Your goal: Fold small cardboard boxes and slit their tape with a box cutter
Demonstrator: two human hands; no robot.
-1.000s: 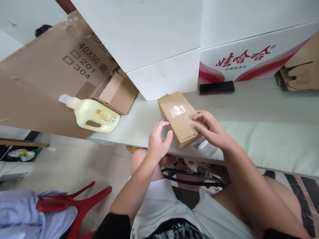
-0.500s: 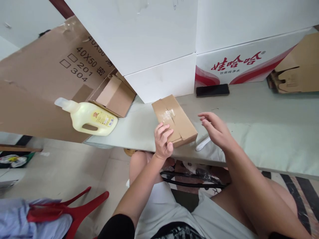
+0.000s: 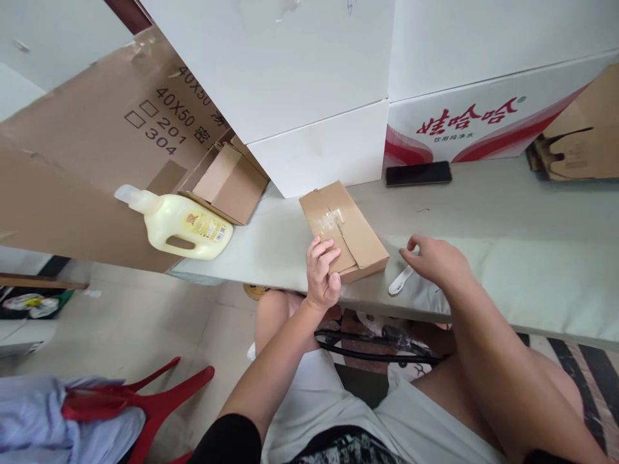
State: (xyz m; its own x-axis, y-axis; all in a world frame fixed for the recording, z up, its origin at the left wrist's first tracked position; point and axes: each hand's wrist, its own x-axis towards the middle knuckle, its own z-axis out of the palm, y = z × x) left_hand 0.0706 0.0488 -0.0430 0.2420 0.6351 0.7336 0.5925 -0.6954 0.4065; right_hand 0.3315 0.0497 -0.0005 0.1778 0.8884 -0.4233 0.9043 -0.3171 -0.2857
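A small brown cardboard box (image 3: pixel 360 241) with clear tape across its top flap rests tilted on the pale green covered surface. My left hand (image 3: pixel 323 274) holds the box at its near left corner, fingers over the top and thumb along the near side. To the right of the box, my right hand (image 3: pixel 435 254) is curled, thumb and fingers bent together. It hovers over the far end of a slim white tool (image 3: pixel 400 282) with a hole in its end, possibly a utility knife. Whatever lies between those fingers is hidden.
A black phone (image 3: pixel 418 174) lies before a white and red carton (image 3: pixel 464 132). Tall white boxes (image 3: pixel 319 151) stand at the back. Left are a pale yellow bottle (image 3: pixel 188 225), an open cardboard box (image 3: pixel 232 183) and a large carton (image 3: pixel 91 167). A red chair (image 3: pixel 164 399) stands below.
My right hand has moved slightly right and down towards the white tool, its loose fingers now curled together. My left hand stays on the box. The whole view has shifted a little.
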